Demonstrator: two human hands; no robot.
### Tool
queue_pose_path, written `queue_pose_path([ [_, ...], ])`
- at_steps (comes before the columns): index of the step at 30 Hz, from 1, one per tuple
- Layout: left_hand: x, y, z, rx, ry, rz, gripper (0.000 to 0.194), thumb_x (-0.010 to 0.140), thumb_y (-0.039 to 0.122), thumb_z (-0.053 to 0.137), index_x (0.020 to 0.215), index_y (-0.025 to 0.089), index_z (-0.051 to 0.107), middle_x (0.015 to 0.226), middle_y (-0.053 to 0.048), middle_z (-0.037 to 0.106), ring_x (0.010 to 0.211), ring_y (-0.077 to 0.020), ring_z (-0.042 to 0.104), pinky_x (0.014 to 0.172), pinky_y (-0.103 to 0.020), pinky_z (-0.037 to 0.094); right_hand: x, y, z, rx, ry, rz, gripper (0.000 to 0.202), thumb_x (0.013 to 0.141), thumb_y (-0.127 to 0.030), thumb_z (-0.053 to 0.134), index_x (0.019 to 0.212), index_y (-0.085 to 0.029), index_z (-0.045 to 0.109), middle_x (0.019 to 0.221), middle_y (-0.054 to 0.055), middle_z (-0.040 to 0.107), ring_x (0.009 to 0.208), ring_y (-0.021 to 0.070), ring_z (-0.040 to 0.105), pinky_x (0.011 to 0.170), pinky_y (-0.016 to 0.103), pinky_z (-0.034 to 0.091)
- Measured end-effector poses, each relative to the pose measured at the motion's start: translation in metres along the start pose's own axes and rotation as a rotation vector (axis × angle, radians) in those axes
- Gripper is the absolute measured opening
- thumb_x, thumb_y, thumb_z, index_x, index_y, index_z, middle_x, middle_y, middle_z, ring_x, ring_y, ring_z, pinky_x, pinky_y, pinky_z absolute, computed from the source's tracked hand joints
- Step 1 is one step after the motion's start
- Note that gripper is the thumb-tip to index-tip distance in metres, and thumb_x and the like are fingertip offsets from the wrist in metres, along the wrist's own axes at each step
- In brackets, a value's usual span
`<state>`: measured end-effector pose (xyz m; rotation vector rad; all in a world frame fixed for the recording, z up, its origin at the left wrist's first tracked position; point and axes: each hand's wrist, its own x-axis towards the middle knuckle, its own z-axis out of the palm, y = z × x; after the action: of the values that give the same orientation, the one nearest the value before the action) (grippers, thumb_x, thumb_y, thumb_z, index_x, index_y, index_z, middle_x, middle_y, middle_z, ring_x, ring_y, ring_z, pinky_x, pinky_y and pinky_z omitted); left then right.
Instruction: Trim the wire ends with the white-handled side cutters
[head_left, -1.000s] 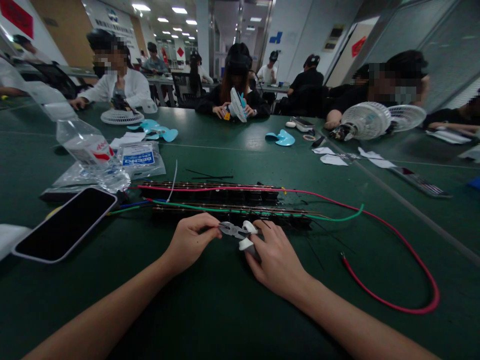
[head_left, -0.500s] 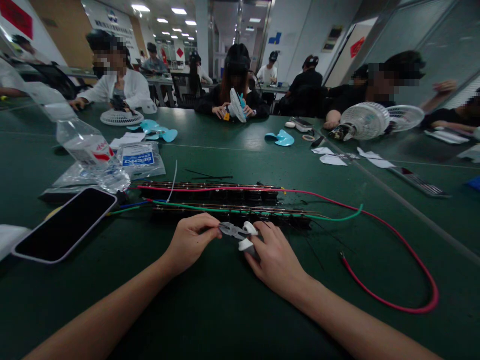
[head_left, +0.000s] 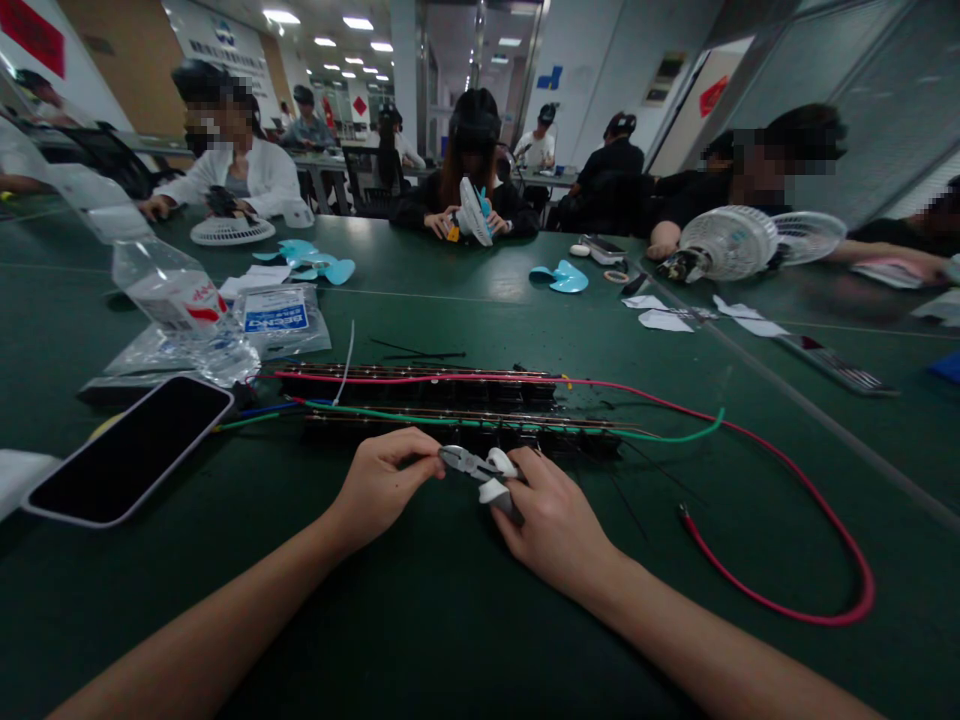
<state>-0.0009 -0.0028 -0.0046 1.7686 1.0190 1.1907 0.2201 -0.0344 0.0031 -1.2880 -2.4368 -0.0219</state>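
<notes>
My right hand [head_left: 551, 510] is wrapped round the white-and-grey handles of a pair of pliers [head_left: 466, 462], whose metal jaws point left. Thumb and forefinger of my left hand [head_left: 391, 480] are pinched together at the tip of the jaws; whatever sits between them is too small to make out. Just beyond both hands lie two long black strips with metal contacts, the near strip [head_left: 465, 432] and the far strip [head_left: 412, 385]. A green wire [head_left: 480, 422] runs along the near one, and a red wire [head_left: 637, 392] crosses the far one and loops round to the right.
At left lie a phone [head_left: 135, 450], a plastic bottle [head_left: 176, 290] and a labelled plastic bag [head_left: 281, 322]. Thin black ties [head_left: 420, 353] are scattered behind the strips. Across the table, people handle fan parts, near blue fan blades [head_left: 561, 277] and a white fan cage [head_left: 731, 245].
My hands and the pliers have hardly moved. Across the table at left, a person's white fan grille has shifted slightly left; at far right, another person's arm has come down to the table.
</notes>
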Motion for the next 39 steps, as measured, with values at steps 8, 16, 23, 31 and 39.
queue_pose_path([
  [8,0.0005,-0.0005,-0.0007,-0.063,-0.006,-0.041,0.013,0.081,0.012,0.063,0.070,0.016,0.070,0.078,-0.003,0.067,0.073,-0.0145,0.064,0.068,-0.026,0.048,0.0021,-0.0019,-0.0035,-0.056,0.037,-0.015,0.024,0.080,-0.019,0.055,0.101,-0.011,0.063,0.116,0.019,0.055,0.108,0.0311,0.048,0.090,0.048,0.045],
  [16,0.0007,-0.0010,-0.0004,-0.093,-0.010,-0.054,0.014,0.081,0.012,0.063,0.070,0.016,0.071,0.078,-0.003,0.067,0.073,-0.0142,0.063,0.069,-0.026,0.049,0.0020,-0.0035,-0.0033,-0.060,0.049,-0.018,0.025,0.081,-0.020,0.055,0.103,-0.011,0.063,0.116,0.020,0.055,0.109,0.0316,0.048,0.093,0.049,0.044],
  [23,0.0008,-0.0006,0.0003,-0.095,0.007,-0.048,0.013,0.080,0.012,0.063,0.071,0.016,0.072,0.076,-0.003,0.068,0.071,-0.0143,0.063,0.068,-0.026,0.051,0.0025,-0.0053,-0.0045,-0.081,0.040,-0.026,0.029,0.080,-0.019,0.054,0.107,-0.010,0.062,0.120,0.021,0.054,0.114,0.0330,0.045,0.096,0.051,0.042],
  [31,0.0008,-0.0031,0.0009,-0.087,0.021,-0.035,0.012,0.079,0.011,0.064,0.073,0.016,0.073,0.078,-0.004,0.069,0.071,-0.0143,0.064,0.066,-0.026,0.052,0.0031,-0.0050,-0.0045,-0.082,0.042,-0.031,0.026,0.082,-0.019,0.053,0.105,-0.011,0.061,0.117,0.020,0.055,0.112,0.0324,0.047,0.093,0.051,0.044],
  [39,0.0007,-0.0007,0.0008,-0.068,0.025,-0.015,0.013,0.081,0.013,0.064,0.070,0.016,0.071,0.077,-0.004,0.069,0.071,-0.0150,0.065,0.067,-0.026,0.052,0.0027,-0.0045,-0.0038,-0.088,0.051,-0.034,0.024,0.083,-0.020,0.054,0.104,-0.012,0.062,0.116,0.020,0.055,0.109,0.0319,0.048,0.090,0.049,0.045],
])
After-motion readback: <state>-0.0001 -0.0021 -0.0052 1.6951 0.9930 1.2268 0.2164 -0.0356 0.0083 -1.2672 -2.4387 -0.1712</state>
